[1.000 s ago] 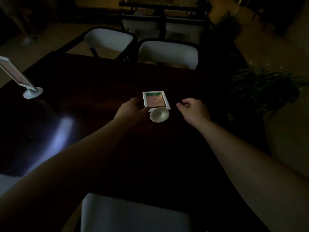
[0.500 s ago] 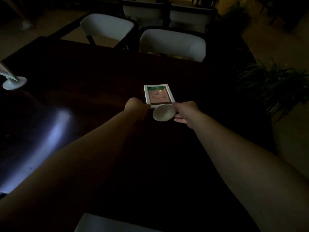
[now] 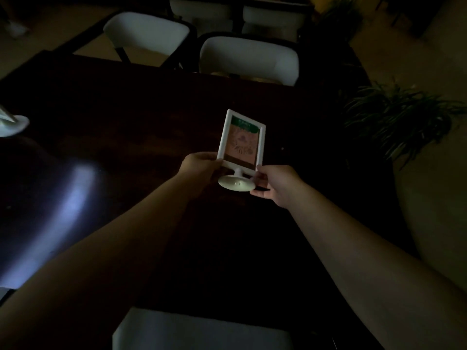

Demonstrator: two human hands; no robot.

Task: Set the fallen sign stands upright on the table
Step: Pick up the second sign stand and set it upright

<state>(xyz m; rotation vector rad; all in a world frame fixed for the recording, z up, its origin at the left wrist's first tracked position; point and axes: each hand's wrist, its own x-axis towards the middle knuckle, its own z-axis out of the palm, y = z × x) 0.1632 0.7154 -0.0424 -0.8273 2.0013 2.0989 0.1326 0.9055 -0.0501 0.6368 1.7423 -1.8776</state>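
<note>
A white-framed sign stand [image 3: 241,144] with a pink and green card and a round white base is raised at a tilt over the middle of the dark table [image 3: 131,117]. My left hand [image 3: 201,165] grips the frame's lower left corner. My right hand [image 3: 274,184] holds the lower right corner and the edge of the base. The base faces me and I cannot tell whether it touches the table. Another sign stand's white base [image 3: 12,125] shows at the far left edge, its panel cut off by the frame.
Two white-backed chairs [image 3: 249,60] [image 3: 146,36] stand at the table's far side, with more behind them. A white seat [image 3: 202,329] sits at the near edge. A potted plant [image 3: 401,120] is to the right. The room is very dark.
Both hands closed in on the sign stand lying flat on the table, took hold of it and tipped its panel up off the surface. The view shifted right.
</note>
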